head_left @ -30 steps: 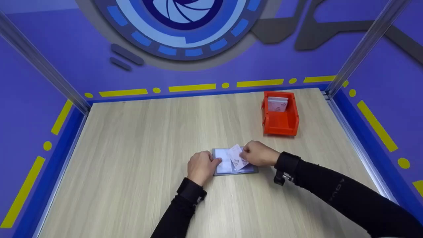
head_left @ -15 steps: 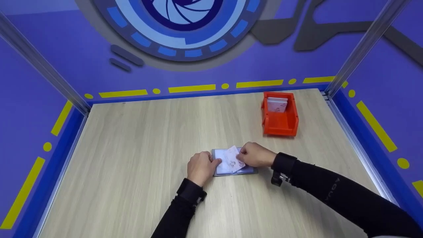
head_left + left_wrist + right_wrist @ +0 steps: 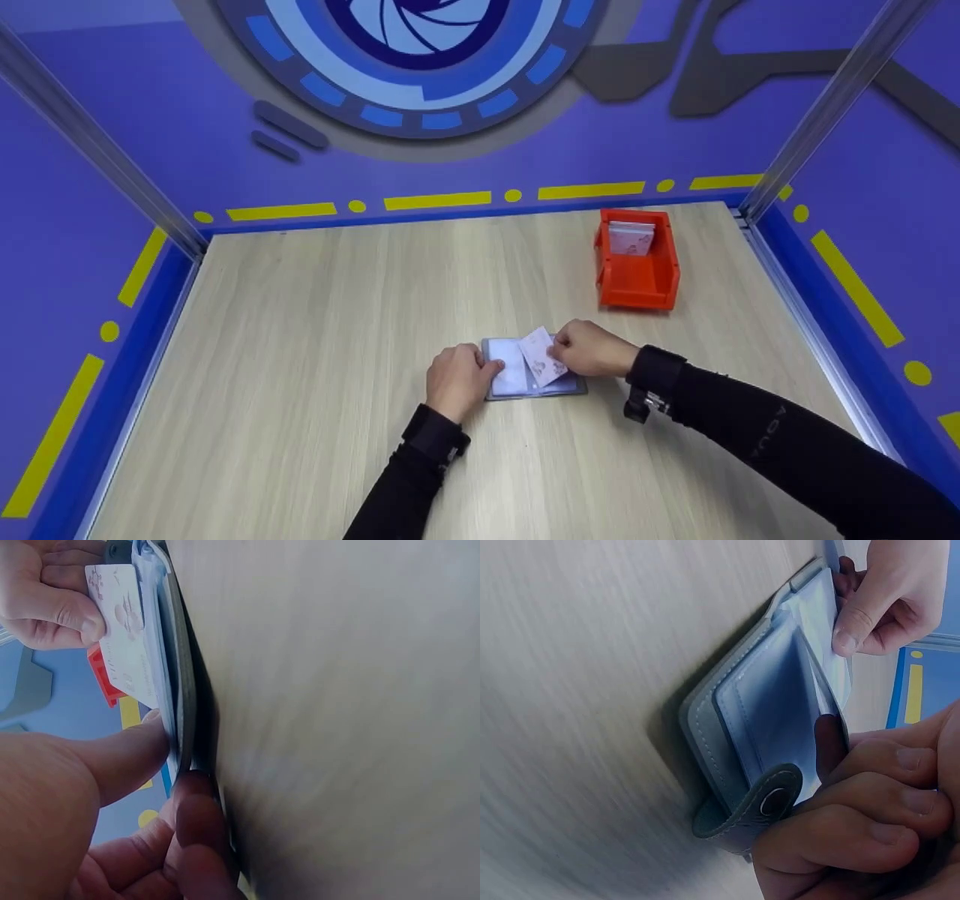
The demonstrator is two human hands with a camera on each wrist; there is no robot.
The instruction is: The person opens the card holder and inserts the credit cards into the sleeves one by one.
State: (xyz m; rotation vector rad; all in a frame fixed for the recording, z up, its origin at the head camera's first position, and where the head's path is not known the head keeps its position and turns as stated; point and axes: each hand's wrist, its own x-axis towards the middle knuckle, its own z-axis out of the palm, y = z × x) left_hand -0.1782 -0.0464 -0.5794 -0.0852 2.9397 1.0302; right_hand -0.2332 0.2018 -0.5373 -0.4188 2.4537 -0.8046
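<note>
Wood-grain table (image 3: pixel 300 337), purple walls (image 3: pixel 450 176) behind. On it, our left hand (image 3: pixel 458 381) grips the open card holder (image 3: pixel 508 373) by its left edge; our right hand (image 3: pixel 596 349) pinches a pale card (image 3: pixel 538 354), tilted over the right half.

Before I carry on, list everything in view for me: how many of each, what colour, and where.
card holder: one, grey with clear sleeves, lying open between the hands
snap strap: one, grey, at the holder's right end
held card: one, pale pink, tilted over the holder
bin: one, red, far right of the table
cards in the bin: several, count unclear, pale pink, at its back
table: one, light wood, under everything
walls: three, blue-purple with yellow marks, back and sides
posts: two, silver, back corners
wristbands: two, black, one per wrist
sleeves: two, black, on the arms
left hand: one, gripping the holder's left edge
right hand: one, pinching the card
</note>
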